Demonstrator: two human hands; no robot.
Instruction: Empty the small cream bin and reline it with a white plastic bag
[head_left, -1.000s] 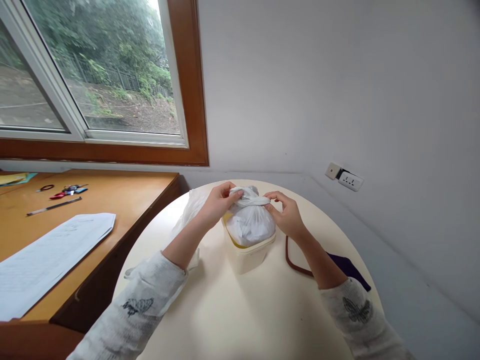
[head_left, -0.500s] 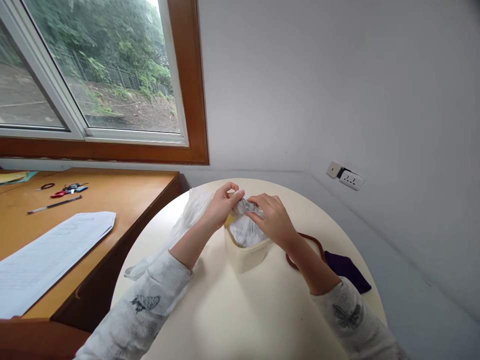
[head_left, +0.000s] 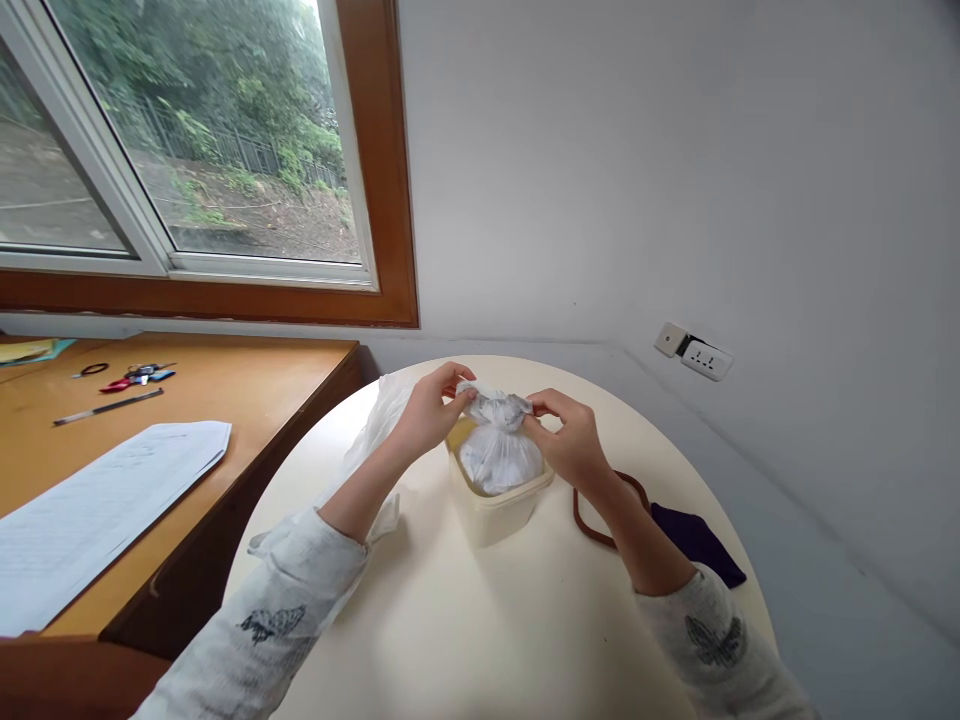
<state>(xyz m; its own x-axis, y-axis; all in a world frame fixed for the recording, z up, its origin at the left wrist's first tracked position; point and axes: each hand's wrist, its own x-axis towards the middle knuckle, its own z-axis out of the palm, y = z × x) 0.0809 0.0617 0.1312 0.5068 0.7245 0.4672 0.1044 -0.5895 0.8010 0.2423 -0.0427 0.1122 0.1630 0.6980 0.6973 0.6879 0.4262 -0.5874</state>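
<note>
Bag (head_left: 501,462) sits in the bin (head_left: 496,520), apparently knotted (tightness unclear); left hand (head_left: 429,412) and right hand (head_left: 577,443) pinch its top, not yet released.

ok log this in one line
left hand: pinching white bag | right hand: pinching same bag, opposite side | bag: gathered at top, inside cream tub on round table

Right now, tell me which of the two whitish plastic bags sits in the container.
The bunched bag in the cream container, its gathered top pinched by the left hand and right hand. The other bag lies loose on the round table.
</note>
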